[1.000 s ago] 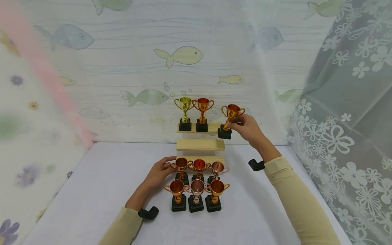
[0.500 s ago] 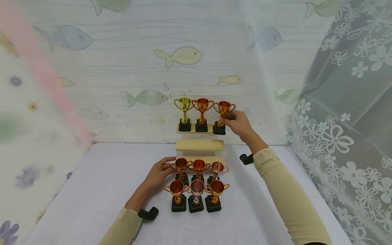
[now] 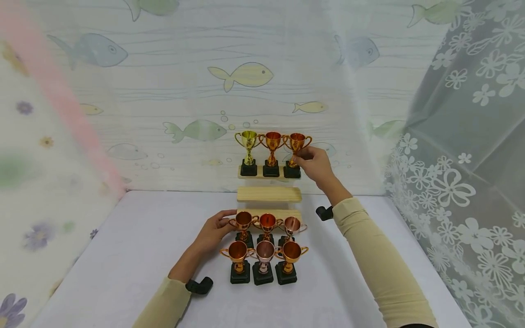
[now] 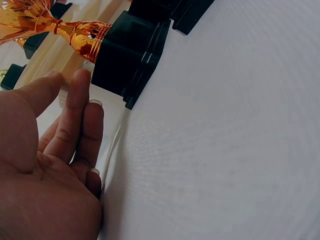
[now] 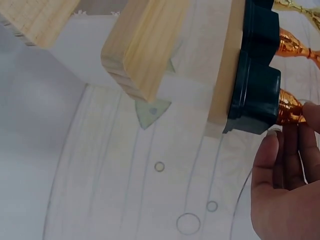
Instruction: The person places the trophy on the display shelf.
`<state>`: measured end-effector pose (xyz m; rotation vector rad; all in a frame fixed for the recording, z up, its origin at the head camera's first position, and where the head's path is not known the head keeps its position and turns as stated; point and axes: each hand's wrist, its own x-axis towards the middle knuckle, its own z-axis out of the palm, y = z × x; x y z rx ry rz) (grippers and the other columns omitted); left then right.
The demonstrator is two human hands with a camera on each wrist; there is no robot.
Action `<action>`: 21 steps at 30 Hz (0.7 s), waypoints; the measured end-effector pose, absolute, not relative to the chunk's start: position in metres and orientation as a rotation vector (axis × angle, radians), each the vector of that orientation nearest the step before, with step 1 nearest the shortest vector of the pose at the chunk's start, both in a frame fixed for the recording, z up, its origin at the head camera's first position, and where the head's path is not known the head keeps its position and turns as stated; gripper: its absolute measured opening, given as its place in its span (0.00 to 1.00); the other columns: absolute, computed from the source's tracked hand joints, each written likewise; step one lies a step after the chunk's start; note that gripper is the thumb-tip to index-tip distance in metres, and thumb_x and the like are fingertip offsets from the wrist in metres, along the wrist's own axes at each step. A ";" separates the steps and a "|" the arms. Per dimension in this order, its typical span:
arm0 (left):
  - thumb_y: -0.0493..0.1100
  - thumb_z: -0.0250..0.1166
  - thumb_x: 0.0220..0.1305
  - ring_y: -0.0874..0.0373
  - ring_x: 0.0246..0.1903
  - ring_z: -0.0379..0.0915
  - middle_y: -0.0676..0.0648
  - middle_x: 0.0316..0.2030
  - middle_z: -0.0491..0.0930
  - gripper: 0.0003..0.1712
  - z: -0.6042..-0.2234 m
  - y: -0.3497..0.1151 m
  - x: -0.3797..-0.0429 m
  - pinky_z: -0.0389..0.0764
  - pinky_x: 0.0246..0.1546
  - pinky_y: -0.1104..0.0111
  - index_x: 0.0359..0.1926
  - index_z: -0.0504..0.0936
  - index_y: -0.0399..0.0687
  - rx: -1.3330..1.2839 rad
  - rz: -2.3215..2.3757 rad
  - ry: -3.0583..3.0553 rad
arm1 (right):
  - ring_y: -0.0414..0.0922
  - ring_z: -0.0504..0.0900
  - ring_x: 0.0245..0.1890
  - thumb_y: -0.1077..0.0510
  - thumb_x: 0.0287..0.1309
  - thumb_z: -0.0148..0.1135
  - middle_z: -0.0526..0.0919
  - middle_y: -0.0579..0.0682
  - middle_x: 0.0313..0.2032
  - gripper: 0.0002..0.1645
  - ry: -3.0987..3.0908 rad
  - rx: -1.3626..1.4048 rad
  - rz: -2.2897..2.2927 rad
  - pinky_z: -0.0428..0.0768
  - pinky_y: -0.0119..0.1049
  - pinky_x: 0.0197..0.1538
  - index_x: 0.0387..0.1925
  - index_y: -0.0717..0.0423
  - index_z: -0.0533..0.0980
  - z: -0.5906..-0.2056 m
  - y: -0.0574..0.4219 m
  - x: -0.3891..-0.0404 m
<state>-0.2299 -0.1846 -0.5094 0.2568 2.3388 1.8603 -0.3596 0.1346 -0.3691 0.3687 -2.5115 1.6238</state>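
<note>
My right hand pinches the stem of an orange-gold trophy cup, whose black base stands at the right end of the top wooden shelf. To its left on that shelf are another orange-gold trophy and a yellow-gold trophy. In the right wrist view, the held trophy's black base sits against the shelf. My left hand is at the left end of the bottom shelf, thumb and fingertips at its wood. A trophy's black base is close beside those fingers.
Bare wood shows on the middle shelf. In front of the stand, two rows of copper and rose trophies stand on the white table. Patterned fabric walls enclose the back and sides.
My right hand has brought the orange-gold trophy leftward from beside the shelf, tilted, to upright on the top shelf's right end, still pinching its stem. The left hand has stayed in place.
</note>
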 end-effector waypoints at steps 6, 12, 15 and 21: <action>0.42 0.61 0.72 0.54 0.51 0.81 0.45 0.49 0.86 0.29 -0.509 -0.185 -0.229 0.75 0.60 0.53 0.71 0.66 0.43 0.258 1.870 2.331 | 0.51 0.78 0.49 0.55 0.65 0.66 0.80 0.54 0.47 0.13 -2.462 0.398 1.575 0.78 0.47 0.49 0.47 0.58 0.79 -0.375 0.133 -0.359; 0.41 0.61 0.72 0.53 0.51 0.82 0.45 0.48 0.86 0.29 -0.509 -0.185 -0.230 0.74 0.61 0.51 0.71 0.66 0.43 0.262 1.882 2.319 | 0.50 0.78 0.48 0.55 0.63 0.67 0.81 0.55 0.47 0.16 -2.382 0.411 1.586 0.77 0.48 0.53 0.49 0.58 0.79 -0.380 0.133 -0.354; 0.41 0.61 0.72 0.53 0.50 0.82 0.46 0.48 0.86 0.29 -0.510 -0.185 -0.230 0.74 0.61 0.51 0.71 0.67 0.43 0.260 1.880 2.323 | 0.50 0.78 0.48 0.55 0.63 0.68 0.80 0.56 0.46 0.18 -2.343 0.396 1.609 0.77 0.46 0.55 0.51 0.59 0.78 -0.384 0.136 -0.350; 0.41 0.61 0.72 0.54 0.51 0.82 0.46 0.48 0.86 0.28 -0.510 -0.185 -0.231 0.75 0.61 0.53 0.70 0.67 0.44 0.248 1.870 2.331 | 0.48 0.78 0.46 0.57 0.64 0.66 0.79 0.55 0.44 0.21 -2.278 0.359 1.701 0.78 0.36 0.50 0.53 0.65 0.75 -0.392 0.146 -0.337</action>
